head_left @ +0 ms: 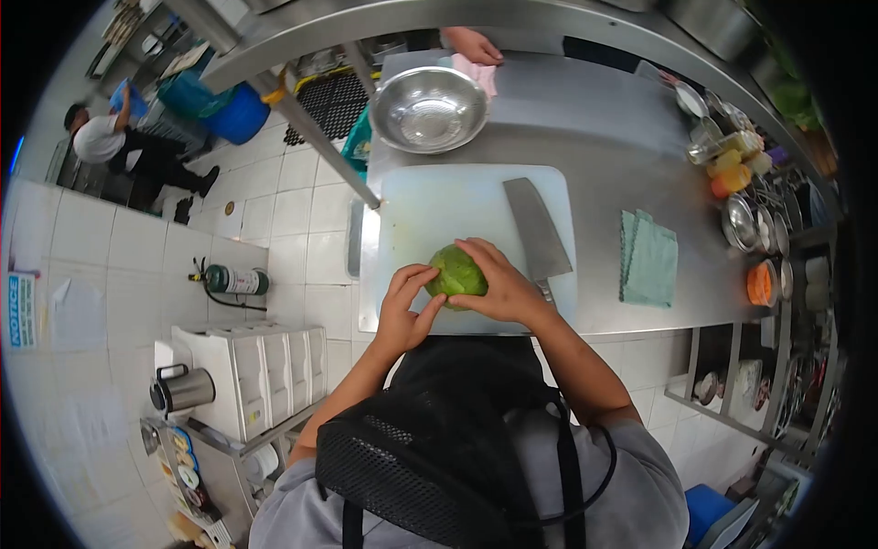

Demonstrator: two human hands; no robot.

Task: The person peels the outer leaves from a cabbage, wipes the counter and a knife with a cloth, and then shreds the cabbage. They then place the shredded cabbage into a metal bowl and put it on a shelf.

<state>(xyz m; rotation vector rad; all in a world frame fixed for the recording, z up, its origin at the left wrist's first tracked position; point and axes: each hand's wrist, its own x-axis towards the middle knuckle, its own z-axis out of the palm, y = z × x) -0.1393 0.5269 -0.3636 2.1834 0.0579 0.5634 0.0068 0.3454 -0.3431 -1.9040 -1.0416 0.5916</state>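
Between my two hands is a small round green cabbage (457, 276), held over the near part of a white cutting board (412, 206). My left hand (407, 306) grips its left side with curved fingers and thumb. On the opposite side, my right hand (498, 288) wraps round it from above and from the right. A broad-bladed cleaver (535, 227) lies flat on the board to the right, its handle partly hidden behind my right hand. Both my palms face inward, so the surfaces they touch are covered.
A steel bowl (430, 110) stands beyond the board, near another person's hand (473, 44) and a pink cloth (476, 73). Right of the board lies a folded green cloth (649, 259). Bowls and bottles (730, 174) line the right edge. A metal post (325, 133) rises at the left.
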